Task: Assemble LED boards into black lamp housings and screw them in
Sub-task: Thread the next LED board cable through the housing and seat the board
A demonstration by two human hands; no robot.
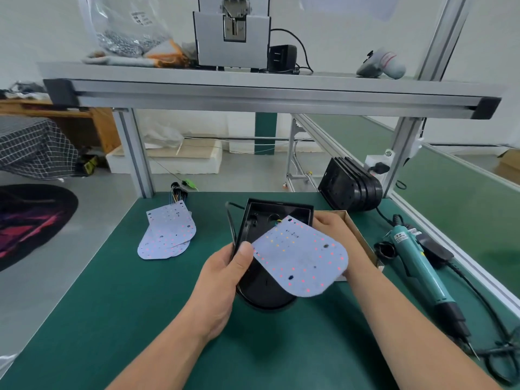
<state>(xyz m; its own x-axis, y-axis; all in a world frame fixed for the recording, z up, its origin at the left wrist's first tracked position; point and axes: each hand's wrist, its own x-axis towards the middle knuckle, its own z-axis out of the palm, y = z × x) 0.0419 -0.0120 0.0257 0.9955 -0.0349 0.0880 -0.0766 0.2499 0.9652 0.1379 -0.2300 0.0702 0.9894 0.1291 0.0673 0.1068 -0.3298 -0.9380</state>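
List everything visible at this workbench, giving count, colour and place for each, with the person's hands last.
table: one, green top, under everything.
lamp housing: one, black, table centre, held.
LED board: one, white with red dots, tilted over the housing.
spare LED boards: small stack, white, table left.
spare housings: several, black, on edge, back right.
electric screwdriver: one, teal, lying table right.
cardboard box: one, tan, behind the right hand.
shelf: one, grey aluminium, overhead.
plastic bag: one, clear, shelf left.
left hand: one, fingers round the housing's left edge.
right hand: one, holding the board's right side, fingers mostly hidden.
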